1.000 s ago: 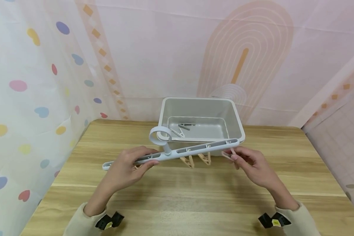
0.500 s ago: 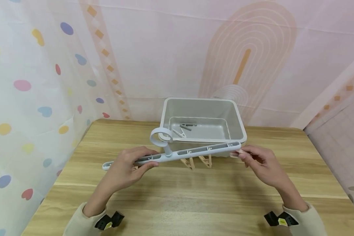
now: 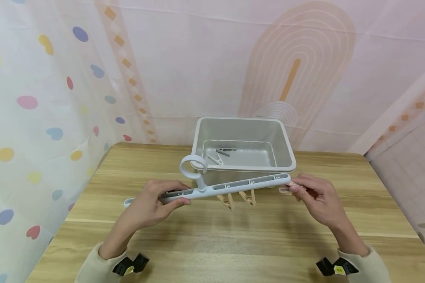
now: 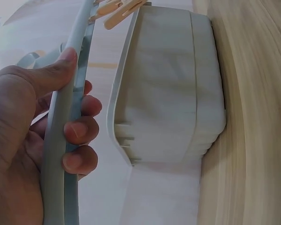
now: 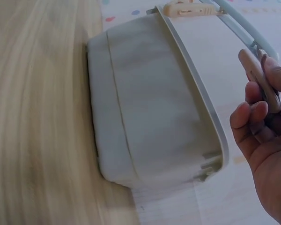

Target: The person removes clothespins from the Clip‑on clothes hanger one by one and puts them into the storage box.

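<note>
A pale blue clip hanger (image 3: 233, 188) with a ring hook is held in the air above the table, its right end tilted up in the head view. My left hand (image 3: 159, 202) grips its bar left of the hook; in the left wrist view the fingers (image 4: 82, 131) curl round the bar. Two tan clothespins (image 3: 226, 201) hang from the bar's right half. At the bar's right end, my right hand (image 3: 318, 198) pinches a pinkish clothespin (image 5: 257, 77). In the right wrist view that clothespin meets the bar's end; whether it is hooked on cannot be told.
Behind the hanger stands a grey plastic bin (image 3: 287, 145) on the wooden table (image 3: 212, 243). Inside it lie a white clothespin (image 3: 215, 159) and dark grey clothespins (image 3: 224, 151). A patterned cloth (image 3: 184, 59) hangs behind the table.
My right hand has shifted right with the pinkish clothespin, to the end of the bar. The hanger's right part and its tan clothespins have dropped slightly. The left hand keeps its grip.
</note>
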The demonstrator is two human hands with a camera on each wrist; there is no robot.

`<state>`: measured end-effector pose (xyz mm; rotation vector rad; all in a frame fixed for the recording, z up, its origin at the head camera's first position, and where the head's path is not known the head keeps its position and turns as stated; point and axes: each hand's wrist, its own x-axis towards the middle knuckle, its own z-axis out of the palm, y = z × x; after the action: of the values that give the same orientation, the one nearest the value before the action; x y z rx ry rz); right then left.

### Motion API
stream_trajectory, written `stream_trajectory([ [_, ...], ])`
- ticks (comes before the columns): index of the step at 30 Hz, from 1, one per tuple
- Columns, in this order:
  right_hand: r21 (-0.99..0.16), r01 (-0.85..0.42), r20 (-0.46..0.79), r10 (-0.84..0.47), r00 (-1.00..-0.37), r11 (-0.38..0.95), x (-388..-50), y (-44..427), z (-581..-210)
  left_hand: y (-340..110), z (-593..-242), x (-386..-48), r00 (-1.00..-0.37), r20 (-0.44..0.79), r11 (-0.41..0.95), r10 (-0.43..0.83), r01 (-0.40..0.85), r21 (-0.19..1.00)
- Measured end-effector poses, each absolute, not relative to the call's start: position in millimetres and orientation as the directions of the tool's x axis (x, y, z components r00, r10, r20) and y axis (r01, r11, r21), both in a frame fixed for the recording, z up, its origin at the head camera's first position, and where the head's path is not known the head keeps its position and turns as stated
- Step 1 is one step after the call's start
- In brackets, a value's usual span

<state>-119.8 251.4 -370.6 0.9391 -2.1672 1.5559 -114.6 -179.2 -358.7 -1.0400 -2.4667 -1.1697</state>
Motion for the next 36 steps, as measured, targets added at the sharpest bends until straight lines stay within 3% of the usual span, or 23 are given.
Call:
stream_trajectory([
  [7, -0.721, -0.692, 0.650, -0.306, -0.695, 0.039, -120.6, 243.7, -379.9, -182.4, -352.6, -110.6, -0.733, 0.442, 0.423, 0.518, 0.668, 0.612],
  [18, -0.844, -0.532, 0.494, -0.288, -0.820, 0.066, -115.1, 239.1, -378.6, -179.8, -354.8, -111.6, -0.725, 0.478, 0.444, 0.496, 0.685, 0.577],
  [24, -0.858, -0.514, 0.470, -0.373, -0.800, 0.022, -117.8, 240.9, -376.5, -177.8, -361.1, -113.8, -0.684, 0.526, 0.432, 0.505, 0.728, 0.532],
  [31, -0.888, -0.459, 0.432, -0.388, -0.814, -0.027, -118.1, 244.6, -376.4, -181.9, -359.2, -112.5, -0.701, 0.522, 0.434, 0.486, 0.712, 0.552],
  [36, -0.866, -0.500, 0.469, -0.375, -0.799, -0.018, -119.3, 246.2, -377.1, -184.2, -357.8, -113.0, -0.702, 0.525, 0.437, 0.480, 0.711, 0.551],
])
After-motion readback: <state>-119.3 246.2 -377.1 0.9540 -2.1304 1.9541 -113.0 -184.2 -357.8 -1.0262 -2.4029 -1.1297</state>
